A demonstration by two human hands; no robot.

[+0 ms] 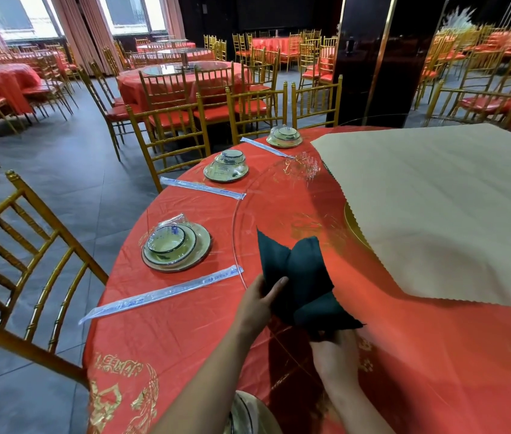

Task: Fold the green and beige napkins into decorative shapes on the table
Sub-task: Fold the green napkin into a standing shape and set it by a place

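A dark green napkin point(298, 277), folded into a pointed shape with two upright tips, is held just above the red tablecloth point(185, 324). My left hand point(260, 300) grips its left side, thumb lying across the cloth. My right hand point(334, 352) holds the napkin's lower end from below, its fingers hidden under the fabric. A large beige napkin point(442, 214) lies spread flat to the right, draped over the glass turntable point(248, 214).
Three wrapped dish sets point(176, 245) point(226, 166) point(284, 136) stand along the table's left rim, with wrapped chopsticks point(160, 292) between them. Gold chairs point(22, 245) ring the table. A plate edge point(248, 411) shows at the bottom.
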